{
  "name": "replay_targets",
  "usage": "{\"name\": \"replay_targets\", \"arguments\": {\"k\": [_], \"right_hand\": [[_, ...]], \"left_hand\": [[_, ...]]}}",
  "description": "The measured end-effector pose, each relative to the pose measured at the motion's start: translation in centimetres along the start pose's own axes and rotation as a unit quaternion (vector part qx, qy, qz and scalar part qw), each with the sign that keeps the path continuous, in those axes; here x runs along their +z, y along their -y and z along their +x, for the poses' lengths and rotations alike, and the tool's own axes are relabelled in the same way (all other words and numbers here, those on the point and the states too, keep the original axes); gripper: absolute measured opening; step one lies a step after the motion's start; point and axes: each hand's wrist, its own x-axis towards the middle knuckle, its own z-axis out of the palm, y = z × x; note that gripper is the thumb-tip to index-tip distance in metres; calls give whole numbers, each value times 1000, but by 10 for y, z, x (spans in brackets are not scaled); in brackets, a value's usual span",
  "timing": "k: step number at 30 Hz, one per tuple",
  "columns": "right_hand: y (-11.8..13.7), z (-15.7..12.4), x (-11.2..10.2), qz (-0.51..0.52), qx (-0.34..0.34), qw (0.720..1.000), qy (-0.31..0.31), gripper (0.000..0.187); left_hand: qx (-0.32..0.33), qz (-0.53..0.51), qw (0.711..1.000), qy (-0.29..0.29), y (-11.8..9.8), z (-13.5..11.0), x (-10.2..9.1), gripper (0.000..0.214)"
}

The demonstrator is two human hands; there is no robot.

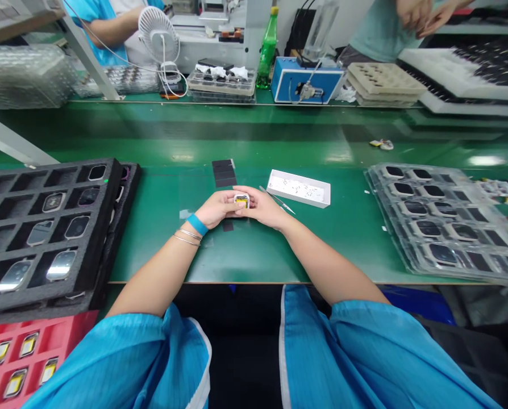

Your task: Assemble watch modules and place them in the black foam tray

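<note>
The green counter [254,250] is carrying everything. A black foam tray [45,227] is lying well left of the left hand [217,208], a clear tray [445,221] well right of the right hand [265,208]. Both hands are gripping a small watch case [241,200] between them; a white box [299,188] and tweezers [277,200] are lying just beyond the right hand.

I see my fingers [230,200] meeting around a small case [241,200] over the worktop [254,250]; foam tray [45,227] far left, blister tray [445,221] far right, shallow box [299,188] just right and beyond them.
</note>
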Motion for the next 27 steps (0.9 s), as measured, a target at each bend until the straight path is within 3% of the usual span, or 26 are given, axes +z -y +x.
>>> {"name": "replay_targets", "arguments": {"k": [4,12,19,27], "right_hand": [[0,-1,1,-43,-18,999,-2,64],[3,-1,10,-60,-47,997,-27,60],[10,-4,12,-70,-59,995,-34,59],[3,-2,7,-125,-30,988,-84,59]], "left_hand": [[12,11,1000,26,2,1,3,38],[44,24,999,-9,2,0,4,35],[50,24,998,-5,-3,-2,5,37],[31,-3,999,-38,0,1,1,42]]}}
